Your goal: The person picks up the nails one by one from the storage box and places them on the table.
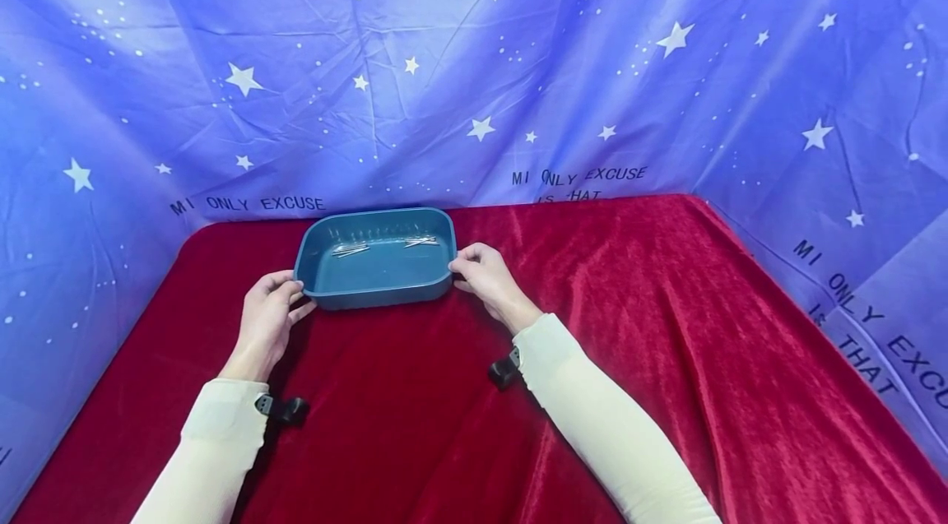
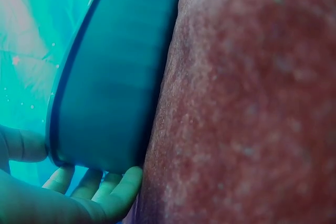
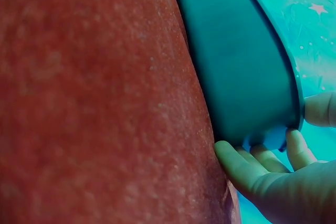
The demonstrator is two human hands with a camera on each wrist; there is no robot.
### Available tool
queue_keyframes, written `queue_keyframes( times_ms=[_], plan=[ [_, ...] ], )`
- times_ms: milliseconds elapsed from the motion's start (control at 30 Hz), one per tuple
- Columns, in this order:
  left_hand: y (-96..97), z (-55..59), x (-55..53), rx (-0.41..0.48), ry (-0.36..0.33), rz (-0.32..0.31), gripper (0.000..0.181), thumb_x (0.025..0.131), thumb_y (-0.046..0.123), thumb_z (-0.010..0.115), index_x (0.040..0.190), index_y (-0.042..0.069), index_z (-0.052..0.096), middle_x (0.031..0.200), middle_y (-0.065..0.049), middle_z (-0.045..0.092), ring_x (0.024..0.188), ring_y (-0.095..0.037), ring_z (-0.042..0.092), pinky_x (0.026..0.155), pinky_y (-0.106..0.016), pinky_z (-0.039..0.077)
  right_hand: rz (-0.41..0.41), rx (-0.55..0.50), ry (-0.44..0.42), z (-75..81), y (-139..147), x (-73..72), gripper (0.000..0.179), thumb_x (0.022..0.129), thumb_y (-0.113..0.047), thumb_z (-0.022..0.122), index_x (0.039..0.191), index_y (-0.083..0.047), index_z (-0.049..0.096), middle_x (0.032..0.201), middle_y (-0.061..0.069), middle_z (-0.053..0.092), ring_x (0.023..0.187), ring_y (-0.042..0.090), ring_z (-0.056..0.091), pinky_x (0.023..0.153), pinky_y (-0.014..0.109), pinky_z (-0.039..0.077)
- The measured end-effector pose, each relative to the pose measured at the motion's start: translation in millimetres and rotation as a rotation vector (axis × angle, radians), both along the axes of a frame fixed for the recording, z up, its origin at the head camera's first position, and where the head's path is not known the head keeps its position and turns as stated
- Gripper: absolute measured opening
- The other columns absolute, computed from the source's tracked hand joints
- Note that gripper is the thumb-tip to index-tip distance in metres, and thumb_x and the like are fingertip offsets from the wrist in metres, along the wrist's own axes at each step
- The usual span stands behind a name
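A blue-green plastic basin, rectangular with rounded corners, stands near the far edge of the red cloth. Two small groups of thin, pale, shiny sticks lie inside it, one group at left and another at right; their exact kind is too small to tell. My left hand holds the basin's left end, thumb at the rim and fingers against the outer wall. At the opposite end, my right hand grips it in the same way. Both wrist views show the basin's side wall close to the cloth.
Red velvety cloth with shallow folds covers the table. Behind and at both sides hangs a blue curtain with white stars and printed lettering. A small black device is strapped at each wrist.
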State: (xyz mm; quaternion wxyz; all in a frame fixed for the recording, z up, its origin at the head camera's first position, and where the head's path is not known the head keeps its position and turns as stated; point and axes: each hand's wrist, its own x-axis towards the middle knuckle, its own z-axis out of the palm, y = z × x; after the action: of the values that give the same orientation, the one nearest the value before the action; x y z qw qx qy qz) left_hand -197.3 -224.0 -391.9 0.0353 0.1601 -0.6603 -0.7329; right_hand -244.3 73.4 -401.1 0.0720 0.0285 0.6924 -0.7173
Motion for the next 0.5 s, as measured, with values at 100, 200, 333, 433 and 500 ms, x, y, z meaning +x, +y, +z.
queue_keyframes(
  times_ms=[100,200,333,433,500],
  plan=[
    [1.1,0.2,0.5,-0.002,-0.004,-0.002,0.019,0.094,0.004,0.044,0.113,0.003,0.046,0.109,-0.007,0.051,0.097,-0.015,0.06,0.086,-0.033,0.053,0.002,0.004,-0.002,-0.5,1.4,-0.1,0.009,0.086,-0.001,0.059,0.092,0.0,0.052,0.098,0.011,0.052,0.085,0.018,0.06,0.086,0.044,0.052],
    [2.6,0.4,0.7,0.001,0.001,-0.006,0.02,0.094,0.004,0.044,0.114,0.002,0.046,0.11,-0.008,0.052,0.096,-0.015,0.06,0.085,-0.033,0.053,-0.001,0.004,0.004,-1.0,3.0,-0.4,0.009,0.085,-0.001,0.059,0.092,0.0,0.052,0.098,0.011,0.052,0.085,0.018,0.06,0.086,0.045,0.052],
    [4.8,0.3,0.8,0.005,0.005,-0.013,0.021,0.094,0.004,0.044,0.115,0.001,0.046,0.111,-0.009,0.051,0.095,-0.015,0.06,0.084,-0.033,0.054,-0.005,0.006,0.006,-1.5,5.8,-0.4,0.01,0.085,-0.001,0.059,0.092,0.001,0.052,0.098,0.012,0.052,0.084,0.019,0.06,0.086,0.045,0.052],
    [7.1,0.3,1.5,0.001,0.002,-0.016,0.022,0.094,0.004,0.044,0.116,0.0,0.045,0.112,-0.01,0.05,0.096,-0.015,0.06,0.088,-0.035,0.052,-0.004,0.01,0.004,-1.3,8.4,0.6,0.009,0.086,-0.002,0.058,0.092,0.0,0.052,0.1,0.012,0.051,0.084,0.019,0.06,0.086,0.044,0.052],
    [8.8,0.2,1.9,-0.002,0.002,-0.019,0.023,0.095,0.004,0.044,0.117,0.0,0.045,0.112,-0.009,0.05,0.097,-0.016,0.059,0.09,-0.037,0.051,-0.003,0.008,0.006,-0.8,9.8,1.5,0.009,0.086,-0.002,0.058,0.092,0.0,0.052,0.101,0.013,0.051,0.085,0.019,0.06,0.086,0.045,0.052]
  ],
)
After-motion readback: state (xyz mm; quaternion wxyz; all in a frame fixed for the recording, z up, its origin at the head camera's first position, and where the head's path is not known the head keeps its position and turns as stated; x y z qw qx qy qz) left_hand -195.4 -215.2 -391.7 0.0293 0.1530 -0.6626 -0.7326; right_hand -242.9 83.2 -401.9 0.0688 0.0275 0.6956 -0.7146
